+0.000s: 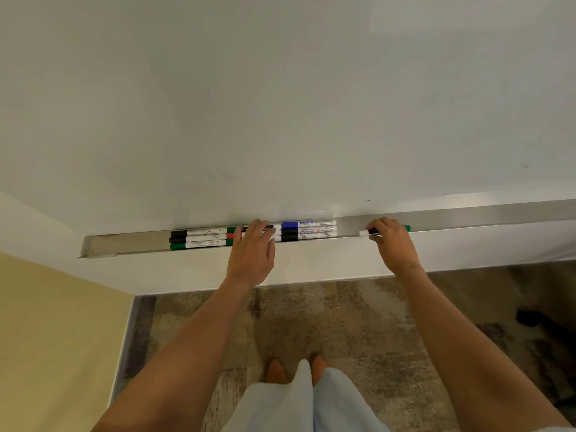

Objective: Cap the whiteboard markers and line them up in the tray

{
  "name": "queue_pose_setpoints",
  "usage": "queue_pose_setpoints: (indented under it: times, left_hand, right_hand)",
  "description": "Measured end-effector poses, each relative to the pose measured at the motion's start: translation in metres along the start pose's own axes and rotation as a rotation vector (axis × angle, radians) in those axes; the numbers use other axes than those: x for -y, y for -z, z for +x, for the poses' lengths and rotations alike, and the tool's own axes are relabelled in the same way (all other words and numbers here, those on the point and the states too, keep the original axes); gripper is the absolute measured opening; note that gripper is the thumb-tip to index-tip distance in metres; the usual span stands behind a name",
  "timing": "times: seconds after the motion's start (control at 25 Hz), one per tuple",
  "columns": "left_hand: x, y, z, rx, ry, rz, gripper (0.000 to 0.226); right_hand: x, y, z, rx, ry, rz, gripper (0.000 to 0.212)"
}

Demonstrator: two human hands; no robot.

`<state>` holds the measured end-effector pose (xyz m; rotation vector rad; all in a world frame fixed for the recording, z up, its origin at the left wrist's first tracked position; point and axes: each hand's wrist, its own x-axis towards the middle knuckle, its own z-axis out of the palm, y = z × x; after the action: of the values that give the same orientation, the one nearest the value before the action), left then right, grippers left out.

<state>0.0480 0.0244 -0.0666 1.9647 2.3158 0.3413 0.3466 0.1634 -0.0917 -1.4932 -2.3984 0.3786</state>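
A long metal tray (127, 243) runs under the whiteboard (280, 104). Capped markers lie lengthwise in it: at the left two black-capped ones (199, 236) and a green one (193, 244), to the right a blue-capped one (308, 225) above two black-capped ones (308, 235). My left hand (254, 247) rests flat with spread fingers over the markers in the middle of the row. My right hand (391, 241) grips a green-capped marker (364, 233) lying in the tray further right; its white end sticks out left and its green cap right of the fingers.
The tray's right stretch (498, 215) continues to the frame edge. A yellow wall (56, 338) stands at the left. Mottled carpet (343, 319), my feet and light trousers are below. A dark object (530, 318) lies on the floor at the right.
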Motion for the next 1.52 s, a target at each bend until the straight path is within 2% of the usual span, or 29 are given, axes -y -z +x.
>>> queue_pose_setpoints:
  times: [0.08, 0.12, 0.16, 0.28, 0.32, 0.4, 0.48, 0.76, 0.88, 1.08, 1.36, 1.52]
  left_hand:
    - [-0.005, -0.001, 0.003, 0.001, -0.002, -0.002, 0.032]
    - [-0.007, -0.001, 0.005, 0.003, -0.001, -0.001, 0.032]
    - [-0.009, -0.002, 0.006, 0.006, 0.004, 0.001, 0.032]
    - [-0.01, -0.004, 0.006, 0.027, 0.033, 0.007, 0.034]
    - [-0.011, -0.005, 0.005, 0.028, 0.038, 0.007, 0.034]
    - [-0.011, -0.005, 0.004, 0.032, 0.038, 0.01, 0.034]
    - [-0.01, -0.005, 0.003, 0.026, 0.042, 0.008, 0.033]
    - [-0.009, -0.004, -0.003, 0.007, 0.053, 0.007, 0.033]
    - [-0.008, -0.003, -0.003, 0.001, 0.049, 0.003, 0.033]
    - [-0.004, 0.0, -0.001, -0.007, 0.042, 0.01, 0.033]
    - [0.002, 0.0, -0.006, -0.029, 0.026, 0.01, 0.033]
    - [-0.001, 0.002, -0.005, -0.05, -0.024, -0.015, 0.033]
  right_hand:
    - [0.003, 0.006, 0.0, -0.042, 0.042, 0.151, 0.016]
    - [0.008, 0.009, -0.003, -0.126, 0.005, 0.284, 0.016]
    - [0.016, 0.012, -0.006, -0.249, -0.084, 0.456, 0.017]
    - [0.043, 0.01, -0.01, -0.678, -0.52, 0.934, 0.031]
    - [0.048, 0.009, -0.009, -0.766, -0.649, 1.053, 0.036]
    - [0.047, 0.003, -0.007, -0.819, -0.829, 1.184, 0.043]
    - [0.042, -0.004, -0.006, -0.761, -0.926, 1.145, 0.044]
    - [0.031, -0.011, 0.007, -0.685, -0.959, 1.03, 0.042]
    - [0.03, -0.016, 0.011, -0.583, -0.9, 0.864, 0.043]
    - [0.031, -0.028, 0.012, -0.481, -0.967, 0.543, 0.043]
    - [0.033, -0.031, 0.013, -0.432, -0.983, 0.523, 0.041]
    - [0.041, -0.025, 0.009, -0.516, -0.962, 0.535, 0.043]
